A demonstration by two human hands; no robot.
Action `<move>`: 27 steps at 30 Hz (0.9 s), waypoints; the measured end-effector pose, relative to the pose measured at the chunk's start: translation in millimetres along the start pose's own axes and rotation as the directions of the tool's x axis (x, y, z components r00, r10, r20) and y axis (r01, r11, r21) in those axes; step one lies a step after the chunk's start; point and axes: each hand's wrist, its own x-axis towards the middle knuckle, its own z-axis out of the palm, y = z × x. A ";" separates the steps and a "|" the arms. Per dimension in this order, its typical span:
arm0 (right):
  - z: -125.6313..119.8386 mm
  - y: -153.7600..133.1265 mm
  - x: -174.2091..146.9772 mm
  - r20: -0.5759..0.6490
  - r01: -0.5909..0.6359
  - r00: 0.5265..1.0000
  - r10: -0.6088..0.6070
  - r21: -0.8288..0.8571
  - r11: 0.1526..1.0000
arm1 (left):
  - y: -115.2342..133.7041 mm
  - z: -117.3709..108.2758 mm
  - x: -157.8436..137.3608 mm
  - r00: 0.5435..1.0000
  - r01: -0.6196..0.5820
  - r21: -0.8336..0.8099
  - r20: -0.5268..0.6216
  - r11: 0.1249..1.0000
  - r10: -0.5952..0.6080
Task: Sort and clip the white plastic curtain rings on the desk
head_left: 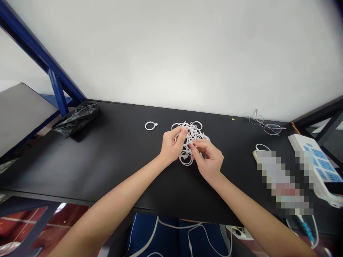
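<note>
In the middle of the black table lies a tangled heap of white plastic rings (197, 134), some of them overlapping. My left hand (173, 144), at the left side of the heap, pinches a white ring between thumb and fingers. From the right, my right hand (207, 159) is closed with thumb and forefinger on the lower part of what looks like the same ring. The fingers partly cover the heap and the ring's join. Apart from the heap, to the left, lies a single white ring (150, 126) with a small knob on its edge.
A crumpled black plastic bag (77, 119) lies at the table's left end. On the right are eyeglasses (264, 125), a blurred-out phone (281, 182) with a cable, and a white power strip (318, 164). A white wall (171, 57) stands behind the table (115, 153).
</note>
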 end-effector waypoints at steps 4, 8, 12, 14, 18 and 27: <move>1.0 0.6 -0.3 0.018 0.008 1.000 -0.007 -0.059 0.998 | -1.7 -0.3 1.8 1.000 0.023 -0.070 0.017 0.997 -0.022; 1.7 1.0 -1.4 0.027 -0.012 1.000 0.014 -0.063 0.998 | -4.2 -1.1 1.4 1.000 -0.019 -0.067 -0.005 0.998 0.019; 0.7 0.5 -0.5 0.039 -0.036 0.998 0.039 -0.075 0.996 | -2.4 -0.5 -0.5 0.999 -0.028 0.036 -0.030 0.999 0.029; 0.1 0.2 0.3 0.048 -0.051 0.997 0.055 -0.089 0.995 | -1.3 -0.1 -0.4 1.000 -0.011 0.055 -0.024 0.998 0.013; 0.3 -0.2 0.7 0.052 -0.054 0.997 0.059 -0.087 0.995 | -3.2 -0.2 1.5 1.000 -0.021 0.017 -0.018 1.000 0.021; 0.3 0.3 -0.8 0.077 -0.045 0.996 0.052 -0.087 0.995 | -7.8 0.4 3.3 0.999 0.039 -0.019 -0.020 0.999 -0.039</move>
